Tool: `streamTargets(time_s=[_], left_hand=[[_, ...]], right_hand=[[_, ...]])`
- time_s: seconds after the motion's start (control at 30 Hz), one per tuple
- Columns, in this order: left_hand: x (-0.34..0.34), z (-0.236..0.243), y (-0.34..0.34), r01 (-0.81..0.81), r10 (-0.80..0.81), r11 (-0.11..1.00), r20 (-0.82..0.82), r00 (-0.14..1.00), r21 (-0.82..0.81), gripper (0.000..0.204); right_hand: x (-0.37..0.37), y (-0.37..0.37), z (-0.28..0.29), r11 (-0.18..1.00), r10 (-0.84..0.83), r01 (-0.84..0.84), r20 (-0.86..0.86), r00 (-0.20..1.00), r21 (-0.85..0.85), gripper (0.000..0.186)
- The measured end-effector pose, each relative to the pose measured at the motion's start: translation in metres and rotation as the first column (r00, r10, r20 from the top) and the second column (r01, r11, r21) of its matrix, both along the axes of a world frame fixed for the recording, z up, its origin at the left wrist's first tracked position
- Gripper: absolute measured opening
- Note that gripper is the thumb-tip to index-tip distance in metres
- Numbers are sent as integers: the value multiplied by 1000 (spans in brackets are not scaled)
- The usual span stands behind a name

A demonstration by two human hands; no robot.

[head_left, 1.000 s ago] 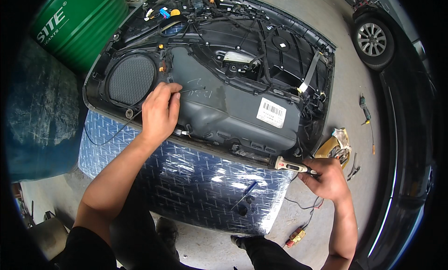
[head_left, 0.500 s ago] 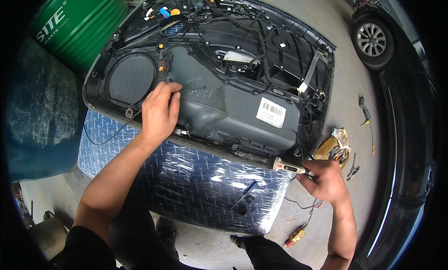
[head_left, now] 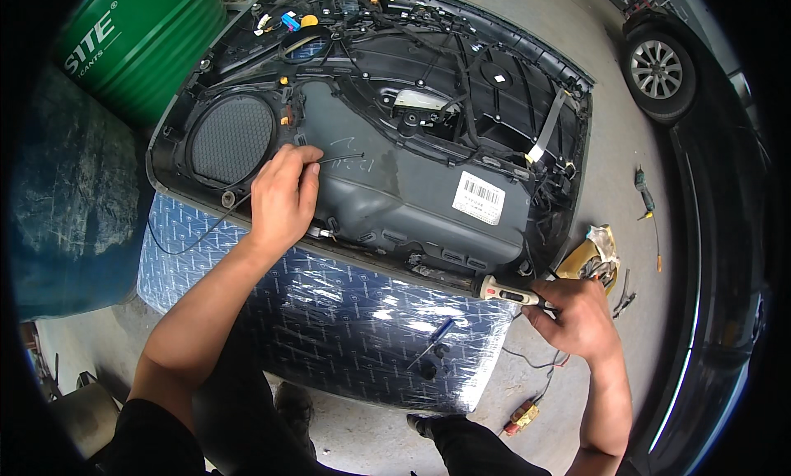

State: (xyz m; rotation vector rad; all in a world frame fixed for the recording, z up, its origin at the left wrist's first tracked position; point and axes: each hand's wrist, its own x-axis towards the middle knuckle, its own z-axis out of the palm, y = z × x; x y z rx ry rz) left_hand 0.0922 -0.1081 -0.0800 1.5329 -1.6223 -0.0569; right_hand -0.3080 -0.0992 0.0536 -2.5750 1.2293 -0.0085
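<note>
A black car door panel (head_left: 387, 200) lies with its inner side up on a block wrapped in blue printed film (head_left: 329, 328), and the near part of the block extends from under it toward the person. The left hand (head_left: 284, 192) is above the near left part of the panel, just beside the round speaker grille (head_left: 232, 140). Its fingers pinch a thin dark rod (head_left: 342, 157), whose short end points to the right over the grey surface. A thin dark line also goes from this hand to the lower left and makes a curve over the panel's edge; I cannot tell surely if it is the same piece.

The right hand (head_left: 581, 315) is at the near right corner. Its fingers are closed around the dark rear end of a whitish hand tool (head_left: 507, 291), and the nose of the tool is at the near edge of the panel. I cannot tell whether it touches there.

On the film lies a blue screwdriver (head_left: 442, 331), with two small dark pieces near it. A white label (head_left: 478, 198) is on the panel. On the floor at right are a yellow bag (head_left: 579, 258) and a green tool (head_left: 643, 192), near a dark car (head_left: 717, 270).
</note>
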Motion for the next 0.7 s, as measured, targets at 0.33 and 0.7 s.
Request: streamTargets(time_s=[0.33,0.7], left_hand=[[-2,0,0,11,-11,1000,13,1000,-1,13],[-2,0,0,15,-15,1000,17,1000,6,13]], right_hand=[[12,-3,9,996,42,-47,-64,997,-78,19],[23,-2,20,994,54,-67,-157,986,-81,20]])
